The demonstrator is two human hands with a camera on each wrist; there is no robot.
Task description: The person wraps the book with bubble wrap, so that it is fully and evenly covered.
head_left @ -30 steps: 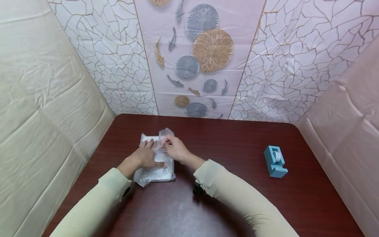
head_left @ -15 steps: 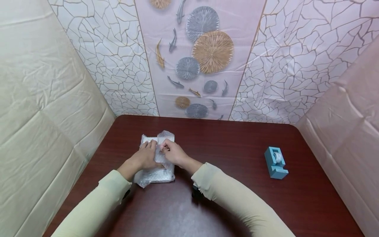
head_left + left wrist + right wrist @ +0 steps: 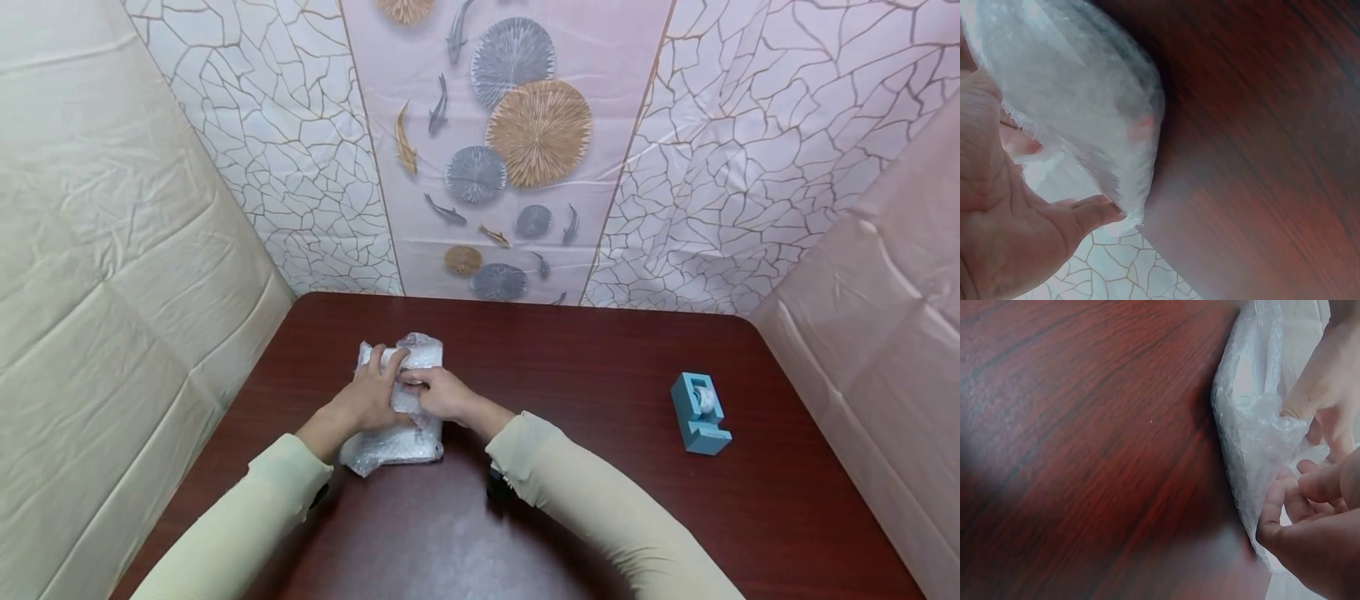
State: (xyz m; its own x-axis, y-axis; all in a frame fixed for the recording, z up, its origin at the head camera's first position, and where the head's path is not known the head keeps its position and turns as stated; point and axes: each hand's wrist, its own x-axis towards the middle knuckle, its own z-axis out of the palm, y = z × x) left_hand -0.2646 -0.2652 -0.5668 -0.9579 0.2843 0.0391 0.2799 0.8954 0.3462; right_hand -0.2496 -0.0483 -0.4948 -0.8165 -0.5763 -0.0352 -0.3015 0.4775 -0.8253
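A flat rectangular package in clear bubble wrap point(image 3: 408, 450) lies on the table, left of the middle; what is inside cannot be made out. My left hand point(image 3: 367, 400) rests on it with fingers spread, the thumb reaching across the wrap. In the left wrist view, the palm of the left hand point(image 3: 1010, 212) is beside the raised edge of the package point(image 3: 1079, 81). With curled fingers, my right hand point(image 3: 442, 393) holds the loose flap of the wrap down near the left fingertips. The right wrist view has the right hand's fingers point(image 3: 1272, 512) at the edge of the bubble wrap point(image 3: 1260, 431).
A blue tape dispenser point(image 3: 700, 414) with a roll of clear tape stands at the right of the dark red wooden table point(image 3: 570, 392). Patterned cloth point(image 3: 472, 225) hangs behind the table, and pale quilted cloth point(image 3: 112, 292) lines both sides.
The right hand has brought the wrap's flap down onto the package, and its fingers have shifted slightly toward me. The left hand's fingers have spread wider. The tape dispenser has stayed put.
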